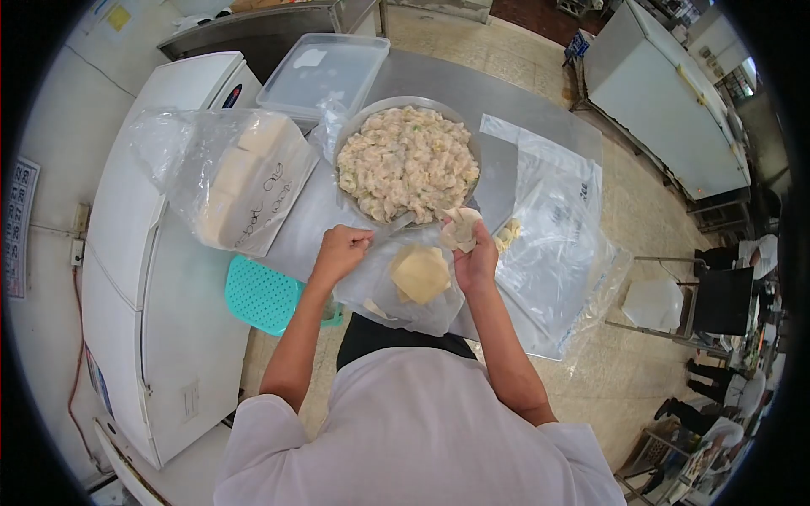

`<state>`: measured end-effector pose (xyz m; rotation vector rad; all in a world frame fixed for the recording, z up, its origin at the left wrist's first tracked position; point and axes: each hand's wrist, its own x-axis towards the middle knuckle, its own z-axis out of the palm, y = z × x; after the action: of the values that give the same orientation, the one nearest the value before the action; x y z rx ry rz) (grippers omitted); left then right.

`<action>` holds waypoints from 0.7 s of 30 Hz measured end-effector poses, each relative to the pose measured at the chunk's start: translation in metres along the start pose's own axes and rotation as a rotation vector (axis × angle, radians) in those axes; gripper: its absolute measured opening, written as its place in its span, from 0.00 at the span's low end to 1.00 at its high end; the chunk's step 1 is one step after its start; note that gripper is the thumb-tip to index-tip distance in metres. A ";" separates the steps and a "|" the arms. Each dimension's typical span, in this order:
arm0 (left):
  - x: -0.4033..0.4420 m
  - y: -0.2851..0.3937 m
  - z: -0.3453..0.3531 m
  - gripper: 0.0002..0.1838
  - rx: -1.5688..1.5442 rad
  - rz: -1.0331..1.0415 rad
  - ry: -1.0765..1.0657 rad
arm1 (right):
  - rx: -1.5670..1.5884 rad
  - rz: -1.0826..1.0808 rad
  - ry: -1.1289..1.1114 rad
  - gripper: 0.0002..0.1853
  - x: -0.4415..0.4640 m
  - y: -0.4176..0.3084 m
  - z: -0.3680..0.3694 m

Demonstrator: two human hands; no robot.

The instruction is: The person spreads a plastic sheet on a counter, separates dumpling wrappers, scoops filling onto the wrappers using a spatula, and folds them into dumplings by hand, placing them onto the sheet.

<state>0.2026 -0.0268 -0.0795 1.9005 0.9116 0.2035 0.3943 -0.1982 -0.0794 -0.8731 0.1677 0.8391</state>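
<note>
My left hand (342, 252) is closed around the handle of a flat metal spatula (395, 225), whose blade lies at the near rim of a large round bowl. Pale, chunky filling (407, 160) with green flecks heaps up in that bowl. In my right hand (475, 260), a thin round wrapper (461, 229) rests on the cupped fingers, just right of the blade. Between my hands a stack of yellowish wrappers (420, 272) sits on crumpled clear plastic (396, 306). A few small pale pieces (507, 235) lie right of my right hand.
The metal table (426, 76) also bears a lidded plastic container (325, 72), a bag of wrapper blocks (246, 181) and plastic sheets (553, 228). A turquoise basket (262, 295) and white freezer (181, 329) are at left. Several people are far right.
</note>
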 end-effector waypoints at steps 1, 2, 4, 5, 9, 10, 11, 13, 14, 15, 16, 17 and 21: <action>0.002 -0.001 0.003 0.15 0.118 0.184 0.062 | 0.008 0.007 0.011 0.22 -0.001 0.000 0.001; 0.001 -0.003 0.005 0.15 0.119 0.184 0.063 | 0.017 0.014 0.021 0.22 -0.002 0.000 0.002; 0.001 -0.004 0.010 0.14 -0.050 0.111 0.056 | 0.020 0.009 0.010 0.22 -0.002 -0.001 0.002; 0.000 -0.005 0.011 0.14 -0.048 0.115 0.048 | 0.022 0.004 0.006 0.22 -0.003 -0.002 0.001; -0.006 -0.007 0.012 0.14 -0.226 0.014 0.063 | 0.022 0.009 0.015 0.22 -0.004 -0.004 -0.002; -0.007 -0.005 0.011 0.13 -0.263 0.031 0.069 | 0.049 0.019 0.010 0.22 -0.003 -0.003 -0.002; -0.007 -0.002 0.010 0.13 -0.262 0.034 0.068 | 0.075 0.029 0.004 0.23 -0.001 -0.003 -0.002; -0.011 0.002 0.006 0.13 -0.213 0.042 0.114 | 0.088 0.028 -0.006 0.23 0.001 -0.003 -0.001; -0.012 0.003 0.001 0.13 -0.213 0.041 0.114 | 0.100 0.030 -0.017 0.23 0.001 -0.002 0.000; -0.012 0.004 -0.005 0.13 -0.101 0.084 0.137 | 0.099 0.033 -0.017 0.23 0.003 -0.002 0.001; -0.013 0.008 -0.011 0.14 0.011 0.128 0.159 | 0.095 0.033 -0.012 0.23 0.004 -0.002 0.003; -0.015 0.012 -0.015 0.14 0.011 0.126 0.160 | 0.091 0.033 -0.008 0.23 0.004 -0.003 0.004; -0.021 0.021 -0.024 0.17 0.371 0.172 0.162 | 0.059 0.034 0.002 0.23 0.003 -0.004 0.007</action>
<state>0.1861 -0.0293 -0.0449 2.3373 0.9417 0.3126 0.3977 -0.1929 -0.0738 -0.8173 0.2084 0.8605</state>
